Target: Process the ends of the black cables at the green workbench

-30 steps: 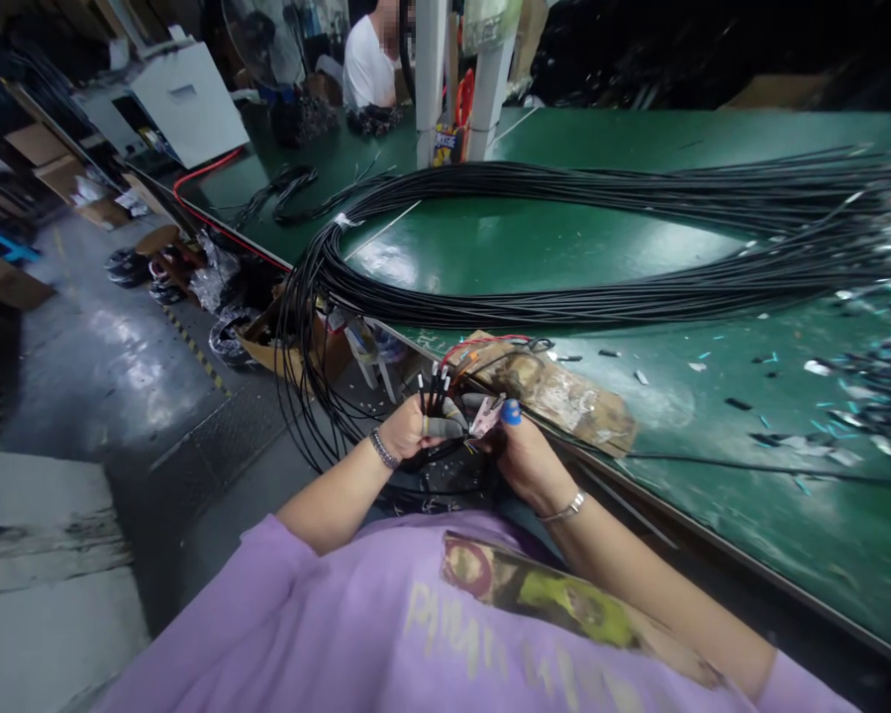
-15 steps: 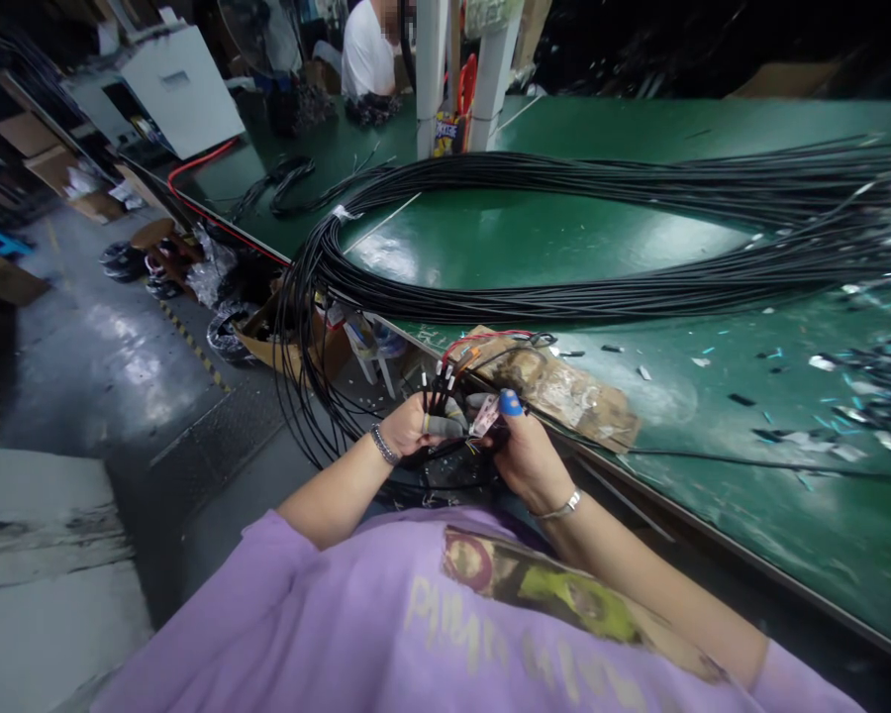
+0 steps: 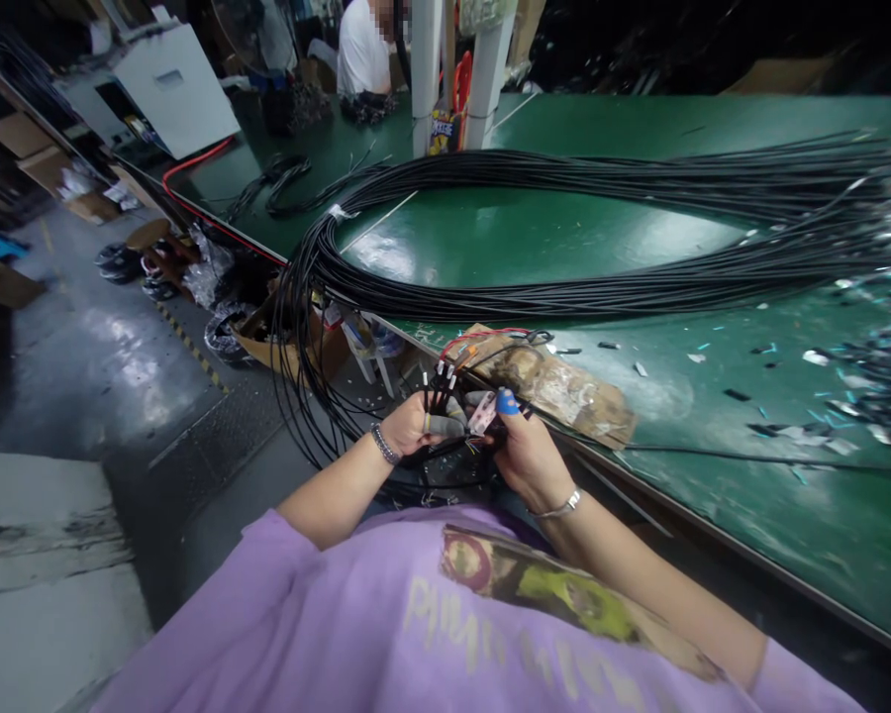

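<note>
My left hand [image 3: 410, 426] is closed round a small bunch of black cable ends [image 3: 438, 386] with white tips that stick up from the fist; a grey cot covers one finger. Close beside it, my right hand [image 3: 524, 451] is closed on a small pinkish tool [image 3: 482, 413], its thumb in a blue cot, working at the same cable ends. Both hands hover just off the near edge of the green table [image 3: 490, 238]. A thick bundle of long black cables [image 3: 564, 287] loops across the table and hangs down over its edge towards my hands.
A crumpled brown wrapper [image 3: 556, 386] with red wires lies by the table edge. Cut scraps litter the table's right side [image 3: 861, 386]. White posts [image 3: 423, 69] and another person in a white shirt [image 3: 360, 59] are at the far end. Boxes and bags sit on the floor [image 3: 215, 287].
Hands stay together on the cable ends with only slight finger shifts; the view has drifted a little.
</note>
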{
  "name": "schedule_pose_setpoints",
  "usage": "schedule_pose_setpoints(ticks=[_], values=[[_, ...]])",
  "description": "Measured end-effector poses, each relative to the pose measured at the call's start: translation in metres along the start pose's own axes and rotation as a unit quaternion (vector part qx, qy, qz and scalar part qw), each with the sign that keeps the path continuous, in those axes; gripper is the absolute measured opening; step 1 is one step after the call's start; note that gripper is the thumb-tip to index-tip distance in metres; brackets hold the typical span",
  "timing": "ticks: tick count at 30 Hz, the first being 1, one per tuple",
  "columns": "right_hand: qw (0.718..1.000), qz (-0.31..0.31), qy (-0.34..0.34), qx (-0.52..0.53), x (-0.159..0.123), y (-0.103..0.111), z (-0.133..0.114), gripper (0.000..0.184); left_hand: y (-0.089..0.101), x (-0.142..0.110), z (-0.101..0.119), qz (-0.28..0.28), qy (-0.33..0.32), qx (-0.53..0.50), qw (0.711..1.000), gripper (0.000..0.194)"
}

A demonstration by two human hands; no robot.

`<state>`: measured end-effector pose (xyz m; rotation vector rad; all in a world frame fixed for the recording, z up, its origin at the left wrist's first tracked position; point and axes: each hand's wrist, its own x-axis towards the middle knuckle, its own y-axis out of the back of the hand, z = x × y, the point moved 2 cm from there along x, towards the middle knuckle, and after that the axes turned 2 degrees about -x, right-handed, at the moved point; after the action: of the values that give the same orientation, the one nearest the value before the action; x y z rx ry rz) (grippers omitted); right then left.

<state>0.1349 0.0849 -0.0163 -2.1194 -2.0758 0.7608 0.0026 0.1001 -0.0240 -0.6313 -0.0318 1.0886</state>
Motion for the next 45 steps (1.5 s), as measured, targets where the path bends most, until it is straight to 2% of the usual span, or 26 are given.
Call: schedule_pose_setpoints(ticks=[5,15,18,22,29,33,39,45], values=[[1.000,-0.010,0.014,-0.016,0.000,0.001,0.001,0.046,-0.001,0.001,-0.001,0.002,0.003,0.003,1.000,0.048],[0.999,-0.036,-0.024,0.011,-0.007,0.008,0.008,0.052,0.003,-0.006,-0.001,-0.005,0.003,0.019,1.000,0.045],[0.997,-0.064,-0.052,0.006,-0.014,0.014,0.011,0.052,0.001,-0.017,-0.004,0.019,-0.002,0.039,0.999,0.046],[0.988,-0.116,-0.081,-0.055,-0.027,0.026,0.016,0.056,-0.006,-0.042,-0.012,0.068,-0.004,0.065,0.996,0.044],[0.963,-0.195,-0.055,-0.177,-0.048,0.028,0.011,0.039,-0.016,-0.075,-0.025,0.097,0.025,0.128,0.987,0.047],[0.962,-0.188,-0.025,-0.197,-0.050,0.022,0.005,0.040,-0.021,-0.080,-0.027,0.118,0.054,0.148,0.980,0.042],[0.965,-0.158,0.003,-0.211,-0.051,0.014,0.000,0.035,-0.030,-0.080,-0.028,0.158,0.010,0.181,0.971,0.040],[0.971,-0.164,0.012,-0.176,-0.055,0.013,0.002,0.025,-0.029,-0.080,-0.028,0.177,-0.004,0.186,0.966,0.039]])
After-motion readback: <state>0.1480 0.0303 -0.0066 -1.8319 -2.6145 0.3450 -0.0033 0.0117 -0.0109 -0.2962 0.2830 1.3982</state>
